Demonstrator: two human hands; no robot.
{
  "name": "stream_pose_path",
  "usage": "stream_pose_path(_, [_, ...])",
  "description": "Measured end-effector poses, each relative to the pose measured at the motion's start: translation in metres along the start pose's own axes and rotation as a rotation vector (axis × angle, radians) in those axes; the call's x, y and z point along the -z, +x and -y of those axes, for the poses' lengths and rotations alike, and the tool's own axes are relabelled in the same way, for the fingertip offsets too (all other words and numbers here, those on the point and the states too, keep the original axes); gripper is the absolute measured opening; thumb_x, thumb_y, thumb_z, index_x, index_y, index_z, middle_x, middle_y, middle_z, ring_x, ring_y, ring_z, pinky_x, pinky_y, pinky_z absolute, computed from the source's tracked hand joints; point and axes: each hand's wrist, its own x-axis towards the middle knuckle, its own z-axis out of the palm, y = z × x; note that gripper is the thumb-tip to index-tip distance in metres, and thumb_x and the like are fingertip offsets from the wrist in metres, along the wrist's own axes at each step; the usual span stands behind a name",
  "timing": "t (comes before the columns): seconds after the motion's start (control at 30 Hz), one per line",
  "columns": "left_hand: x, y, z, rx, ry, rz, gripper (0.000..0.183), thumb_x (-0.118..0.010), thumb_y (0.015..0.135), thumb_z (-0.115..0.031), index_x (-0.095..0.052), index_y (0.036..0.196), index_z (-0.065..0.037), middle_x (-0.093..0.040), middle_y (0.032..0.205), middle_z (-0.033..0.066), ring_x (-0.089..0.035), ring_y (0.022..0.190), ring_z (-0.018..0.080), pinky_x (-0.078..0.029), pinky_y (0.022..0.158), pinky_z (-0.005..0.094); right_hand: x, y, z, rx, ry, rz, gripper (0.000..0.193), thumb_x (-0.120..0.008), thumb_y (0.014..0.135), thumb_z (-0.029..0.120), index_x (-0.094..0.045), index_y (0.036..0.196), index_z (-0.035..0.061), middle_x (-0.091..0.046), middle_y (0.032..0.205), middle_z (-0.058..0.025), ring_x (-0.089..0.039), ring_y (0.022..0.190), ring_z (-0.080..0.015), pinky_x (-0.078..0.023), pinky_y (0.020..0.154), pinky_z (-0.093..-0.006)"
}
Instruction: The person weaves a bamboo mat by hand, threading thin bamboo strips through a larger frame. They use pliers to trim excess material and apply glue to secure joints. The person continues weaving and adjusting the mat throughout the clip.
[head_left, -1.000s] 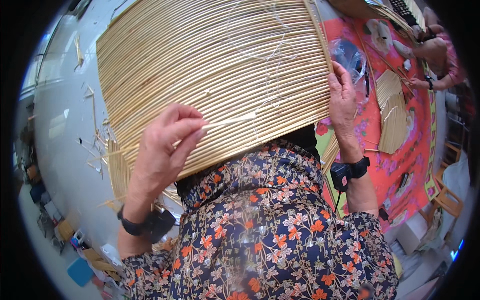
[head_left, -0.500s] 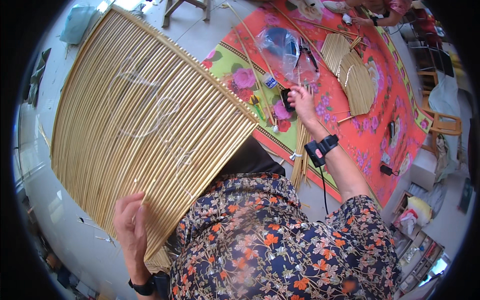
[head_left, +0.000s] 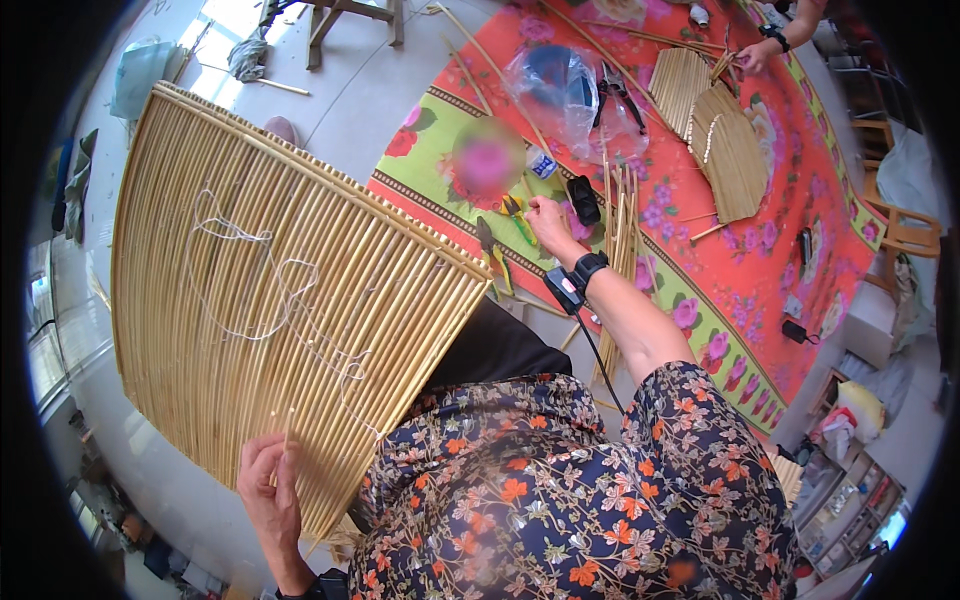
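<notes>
A large fan-shaped panel of thin golden reeds [head_left: 230,200] lies tilted across my lap, with a bound edge along its upper right side. Loose white thread [head_left: 290,290] trails in loops over its face. My left hand [head_left: 270,490] has its fingers curled at the panel's lower edge, pinching it. Over the floral cloth, my right hand [head_left: 553,224] is closed with fingers bent; whatever it may hold is hidden. Right beside its fingertips lies a small cutting tool with yellow-green handles [head_left: 520,222]. A black case-like object [head_left: 583,200] lies just to its right.
Loose reeds [head_left: 622,235] lie bundled on the red floral cloth [head_left: 680,310]. Beyond are a blue-and-white spool [head_left: 541,163], a plastic bag [head_left: 560,90], black-handled pliers [head_left: 618,95] and smaller reed panels [head_left: 730,150]. Another person's hand [head_left: 755,55] works at the far right. A wooden stool [head_left: 350,22] stands behind.
My right hand has moved left and slightly nearer, from beside the black object to the yellow-green tool. The panel's far corner has swung down. The other person's hand has shifted toward the small panels.
</notes>
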Motion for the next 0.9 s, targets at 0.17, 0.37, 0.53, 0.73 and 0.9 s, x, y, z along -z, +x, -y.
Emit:
stream_pose_path(0.17, [-0.001, 0.0, -0.012, 0.037, -0.044, -0.034, 0.013, -0.072, 0.103, -0.009, -0.078, 0.102, 0.002, -0.072, 0.108, 0.0126, -0.069, 0.101, 0.0244, -0.054, 0.086, 0.0348, -0.015, -0.007, 0.008, -0.085, -0.236, 0.078, 0.032, -0.083, 0.088, 0.023, -0.073, 0.111, 0.0033, -0.077, 0.111, -0.0236, -0.074, 0.108, -0.0443, -0.058, 0.091, -0.0554])
stream_pose_path(0.37, [0.001, -0.001, -0.014, 0.045, -0.068, -0.041, 0.01, -0.074, 0.101, -0.007, -0.079, 0.103, 0.001, -0.072, 0.104, 0.0118, -0.068, 0.098, 0.0234, -0.054, 0.084, 0.0347, -0.022, -0.023, 0.0, 0.093, -0.296, 0.076, 0.023, -0.065, 0.092, 0.011, -0.072, 0.113, 0.0032, -0.072, 0.115, -0.0273, -0.071, 0.109, -0.0477, -0.058, 0.091, -0.0564])
stream_pose_path(0.53, [0.003, 0.0, -0.017, 0.043, -0.093, -0.041, 0.009, -0.074, 0.101, -0.006, -0.079, 0.101, 0.002, -0.072, 0.104, 0.0115, -0.068, 0.097, 0.023, -0.055, 0.083, 0.0347, 0.006, 0.0, 0.015, -0.019, -0.152, -0.037, 0.033, -0.075, 0.093, 0.021, -0.066, 0.121, 0.0058, -0.068, 0.123, -0.0224, -0.069, 0.111, -0.042, -0.056, 0.095, -0.0523])
stream_pose_path(0.73, [0.0, 0.002, -0.011, 0.024, -0.12, -0.05, 0.008, -0.075, 0.1, -0.006, -0.079, 0.1, 0.001, -0.072, 0.104, 0.011, -0.068, 0.096, 0.0225, -0.054, 0.083, 0.0339, 0.051, 0.036, 0.03, -0.154, -0.146, -0.413, 0.06, -0.09, 0.085, 0.037, -0.058, 0.127, 0.009, -0.062, 0.127, -0.0166, -0.063, 0.122, -0.0382, -0.053, 0.099, -0.0519])
stream_pose_path(0.9, [0.002, 0.002, -0.011, 0.019, -0.106, -0.041, 0.007, -0.076, 0.099, -0.006, -0.079, 0.101, 0.001, -0.072, 0.104, 0.0109, -0.068, 0.096, 0.0231, -0.053, 0.084, 0.0342, 0.052, 0.052, 0.033, 0.001, -0.312, -0.189, 0.073, -0.093, 0.082, 0.037, -0.056, 0.138, 0.0071, -0.062, 0.137, -0.0192, -0.059, 0.134, -0.0391, -0.052, 0.107, -0.0532])
